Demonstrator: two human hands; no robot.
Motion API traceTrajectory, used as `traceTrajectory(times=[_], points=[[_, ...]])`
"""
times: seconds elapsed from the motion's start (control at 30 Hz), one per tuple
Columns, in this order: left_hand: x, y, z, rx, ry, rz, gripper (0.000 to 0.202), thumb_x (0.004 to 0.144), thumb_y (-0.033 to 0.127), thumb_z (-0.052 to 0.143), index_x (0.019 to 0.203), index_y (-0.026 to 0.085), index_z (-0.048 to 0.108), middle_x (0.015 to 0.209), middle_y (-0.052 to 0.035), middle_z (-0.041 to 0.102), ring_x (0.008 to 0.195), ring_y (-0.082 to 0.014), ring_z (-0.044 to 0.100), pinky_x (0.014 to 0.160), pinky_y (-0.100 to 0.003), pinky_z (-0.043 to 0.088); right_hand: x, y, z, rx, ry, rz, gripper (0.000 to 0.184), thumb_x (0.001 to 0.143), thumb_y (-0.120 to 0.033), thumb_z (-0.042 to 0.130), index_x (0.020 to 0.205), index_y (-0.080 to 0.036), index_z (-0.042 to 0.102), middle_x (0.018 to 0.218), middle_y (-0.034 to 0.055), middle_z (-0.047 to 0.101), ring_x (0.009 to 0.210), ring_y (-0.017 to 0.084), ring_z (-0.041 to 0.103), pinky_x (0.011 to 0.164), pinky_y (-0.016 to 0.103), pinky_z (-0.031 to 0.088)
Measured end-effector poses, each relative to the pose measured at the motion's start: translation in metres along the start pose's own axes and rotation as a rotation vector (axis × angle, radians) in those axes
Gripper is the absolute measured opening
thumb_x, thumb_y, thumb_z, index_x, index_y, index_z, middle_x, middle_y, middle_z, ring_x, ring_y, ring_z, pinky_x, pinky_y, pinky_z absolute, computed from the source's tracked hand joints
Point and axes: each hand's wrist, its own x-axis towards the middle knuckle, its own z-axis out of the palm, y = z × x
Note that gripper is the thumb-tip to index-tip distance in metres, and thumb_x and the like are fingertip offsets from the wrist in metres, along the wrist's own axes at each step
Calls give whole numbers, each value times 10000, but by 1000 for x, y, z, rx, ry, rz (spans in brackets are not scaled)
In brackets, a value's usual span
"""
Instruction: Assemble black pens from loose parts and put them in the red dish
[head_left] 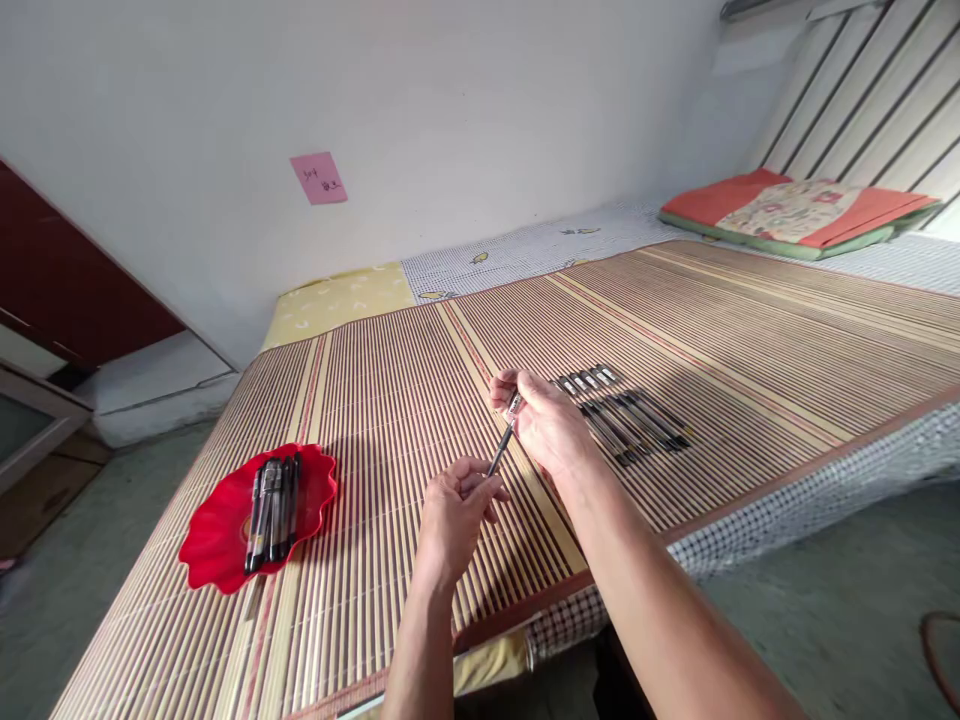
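A slim dark pen (500, 451) slants between my two hands above the bamboo mat. My left hand (456, 505) is closed around its lower end. At the upper end, my right hand (546, 420) pinches a dark piece with a pale label (514, 403); whether this piece is joined to the pen I cannot tell. Just right of my right hand, several dark pen barrels (637, 425) lie side by side on the mat. Behind them is a row of short dark pen caps (598, 378) with pale labels. To the left, a red wavy-edged plate (214, 520) holds several capped black pens (274, 505).
The bamboo mat (390, 400) covers a bed whose front edge shows checked cloth (566, 618). A folded orange and floral quilt (795, 210) lies at the far right. A pink note (319, 178) is on the white wall behind.
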Motion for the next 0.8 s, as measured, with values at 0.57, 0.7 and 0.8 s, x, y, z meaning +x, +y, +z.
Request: traceTrajectory(times=[0.57, 0.7, 0.8], points=[[-1, 1, -1, -29, -29, 12, 276, 732, 351, 803, 863, 160, 652, 649, -36, 743, 521, -110, 564, 521, -223, 434, 0, -2, -6, 90, -31, -7, 260, 862, -441, 802, 955, -203, 756, 984, 51, 717, 911, 180, 665, 913, 361, 570], [-1, 2, -2, -18, -39, 15, 271, 756, 361, 796, 870, 162, 653, 673, -34, 751, 496, -97, 542, 522, -225, 432, -1, 1, -5, 55, -71, -16, 246, 906, -440, 764, 977, -204, 754, 982, 46, 723, 897, 175, 673, 896, 362, 574], [-2, 3, -1, -10, -56, 26, 257, 778, 363, 778, 882, 152, 673, 673, -35, 749, 494, -91, 530, 528, -223, 430, -1, 1, -6, 56, -79, -27, 242, 914, -446, 756, 971, -212, 754, 980, 39, 724, 896, 169, 674, 889, 348, 569]])
